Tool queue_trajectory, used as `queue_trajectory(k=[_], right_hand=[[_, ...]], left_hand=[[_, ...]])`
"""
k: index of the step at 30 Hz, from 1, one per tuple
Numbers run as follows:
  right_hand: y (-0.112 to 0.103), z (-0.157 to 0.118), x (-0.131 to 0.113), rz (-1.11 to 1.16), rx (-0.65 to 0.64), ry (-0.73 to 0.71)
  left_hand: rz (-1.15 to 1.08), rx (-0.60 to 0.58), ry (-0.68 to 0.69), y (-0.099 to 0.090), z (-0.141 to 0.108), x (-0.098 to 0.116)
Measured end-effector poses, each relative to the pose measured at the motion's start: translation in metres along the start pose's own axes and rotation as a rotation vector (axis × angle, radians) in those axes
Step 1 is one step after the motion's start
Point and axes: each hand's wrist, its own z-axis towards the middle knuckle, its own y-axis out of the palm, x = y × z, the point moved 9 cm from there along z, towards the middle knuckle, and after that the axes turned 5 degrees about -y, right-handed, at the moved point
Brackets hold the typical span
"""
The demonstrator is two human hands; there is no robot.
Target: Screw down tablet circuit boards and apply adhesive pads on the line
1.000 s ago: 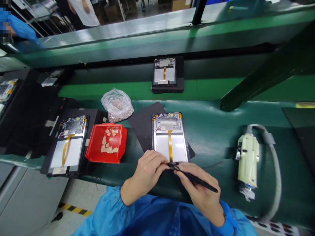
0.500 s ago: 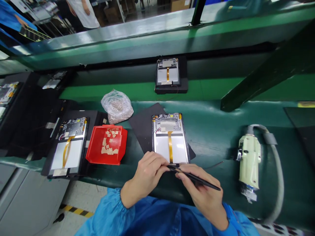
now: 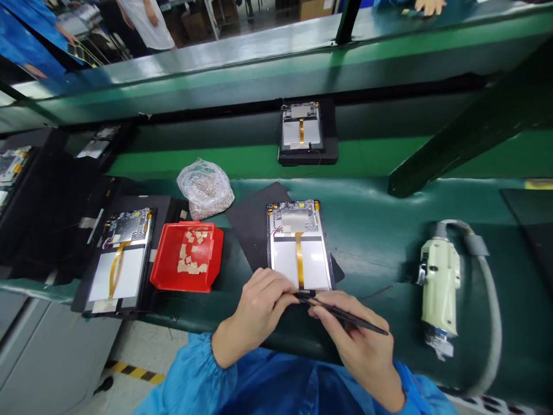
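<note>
An opened tablet [image 3: 298, 242] with a circuit board, white battery and gold ribbon lies in front of me, partly over a dark sheet [image 3: 253, 216]. Black tweezers [image 3: 354, 319] are held by my right hand [image 3: 360, 340], with their tips at the tablet's near edge. My left hand [image 3: 259, 308] is closed beside those tips, its finger and thumb pinched at the same edge; whatever is between them is too small to make out. A red tray [image 3: 166, 259] left of the tablet holds several small beige pieces.
A clear bag of small parts [image 3: 205, 187] lies behind the tray. Another opened tablet [image 3: 121, 259] rests at left, one more [image 3: 301, 129] on the green strip behind. A corded pale tool [image 3: 439, 288] lies right. A person's hand [image 3: 431, 7] shows beyond the far ledge.
The far tablet on its black block has shifted slightly right along the green strip. A person's hand has appeared at the top right. Both my hands have hardly moved.
</note>
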Motion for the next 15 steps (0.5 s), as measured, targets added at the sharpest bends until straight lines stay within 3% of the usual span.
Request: queue_trajectory(k=[4, 9, 15], right_hand=[[0.0, -0.006, -0.007, -0.031, 0.038, -0.037], [0.002, -0.016, -0.008, 0.007, 0.119, 0.023], [0.004, -0.026, -0.018, -0.024, 0.293, 0.039]], left_hand=[[0.0, 0.007, 0.001, 0.0, 0.0, -0.001], [0.0, 0.006, -0.003, 0.0, -0.001, -0.001], [-0.008, 0.007, 0.006, 0.001, -0.001, 0.0]])
